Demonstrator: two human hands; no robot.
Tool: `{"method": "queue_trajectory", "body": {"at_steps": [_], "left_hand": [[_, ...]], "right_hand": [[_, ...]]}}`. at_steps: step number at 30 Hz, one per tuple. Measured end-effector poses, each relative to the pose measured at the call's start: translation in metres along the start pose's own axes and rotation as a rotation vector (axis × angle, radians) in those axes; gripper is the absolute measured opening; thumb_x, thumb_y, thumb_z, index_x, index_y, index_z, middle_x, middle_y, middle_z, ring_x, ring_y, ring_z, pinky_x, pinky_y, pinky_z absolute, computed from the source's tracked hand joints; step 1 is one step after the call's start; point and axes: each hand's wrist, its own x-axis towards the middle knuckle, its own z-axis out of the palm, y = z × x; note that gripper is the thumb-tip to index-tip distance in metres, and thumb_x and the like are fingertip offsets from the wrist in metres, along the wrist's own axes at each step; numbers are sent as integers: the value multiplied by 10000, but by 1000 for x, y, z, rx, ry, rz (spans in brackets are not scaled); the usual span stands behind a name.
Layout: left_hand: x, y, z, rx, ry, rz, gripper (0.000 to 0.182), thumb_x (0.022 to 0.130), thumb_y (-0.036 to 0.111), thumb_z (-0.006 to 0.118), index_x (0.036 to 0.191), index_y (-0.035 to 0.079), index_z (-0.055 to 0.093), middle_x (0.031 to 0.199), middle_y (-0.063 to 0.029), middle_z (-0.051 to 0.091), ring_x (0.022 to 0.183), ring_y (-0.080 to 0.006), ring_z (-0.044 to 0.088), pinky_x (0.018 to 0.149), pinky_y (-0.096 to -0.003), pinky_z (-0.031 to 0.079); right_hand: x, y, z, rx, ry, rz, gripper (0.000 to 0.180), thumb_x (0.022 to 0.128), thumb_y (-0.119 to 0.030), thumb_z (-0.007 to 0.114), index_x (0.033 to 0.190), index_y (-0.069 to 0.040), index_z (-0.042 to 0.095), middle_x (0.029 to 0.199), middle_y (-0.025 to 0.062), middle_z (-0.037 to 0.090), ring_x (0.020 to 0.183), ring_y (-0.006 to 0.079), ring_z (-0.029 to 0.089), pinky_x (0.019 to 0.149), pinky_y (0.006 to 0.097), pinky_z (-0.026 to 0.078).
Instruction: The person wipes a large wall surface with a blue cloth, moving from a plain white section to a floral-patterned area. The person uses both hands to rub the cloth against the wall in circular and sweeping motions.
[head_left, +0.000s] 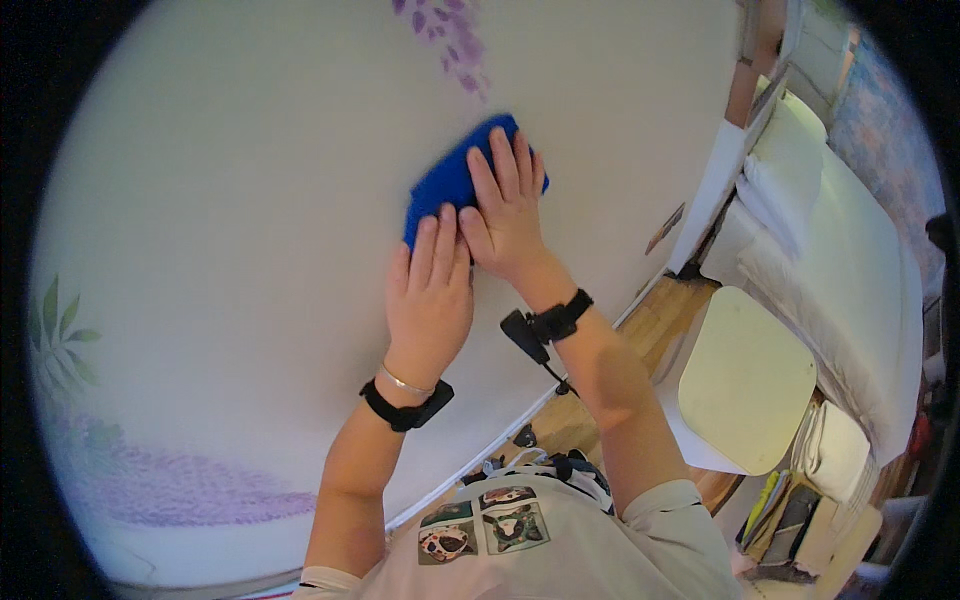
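Note:
A folded blue cloth (454, 176) lies flat against a pale wall (247, 225), just below a painted cluster of purple blossoms (450, 45). My left hand (431, 292) presses on the cloth's lower edge with the fingers pointing up; a silver bangle and a black strap circle that wrist. Higher and to the right, my right hand (506, 202) rests over the cloth with its fingers spread, a black strap with a small device on the wrist. The palms hide part of the cloth.
At right stand a bed with white bedding (832, 217), a pale yellow-green stool or chair top (750, 382) and folded textiles (784, 525). A wall outlet or plate (665, 228) sits low on the wall. White skirting (540, 405) borders the wooden floor (645, 330).

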Motion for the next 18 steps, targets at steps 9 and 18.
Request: {"method": "queue_trajectory", "body": {"at_steps": [9, 18], "left_hand": [[-108, 38, 87, -354, -385, 290, 489, 865, 130, 551, 1313, -61, 519, 1456, -163, 453, 1352, -314, 403, 1112, -425, 308], [-37, 44, 51, -479, -219, 11, 624, 862, 178, 589, 1410, -54, 398, 1479, -237, 380, 1365, -408, 356, 1101, -511, 305]], "right_hand": [[-260, 17, 38, 1, -68, 526, 662, 957, -186, 468, 1513, -6, 158, 1573, 292, 93, 1411, 542, 130, 1138, 613, 132], [-135, 25, 22, -212, -14, 272, 618, 939, -306, 537, 1471, -95, 306, 1564, 257, 151, 1439, 462, 139, 1136, 625, 102]]}}
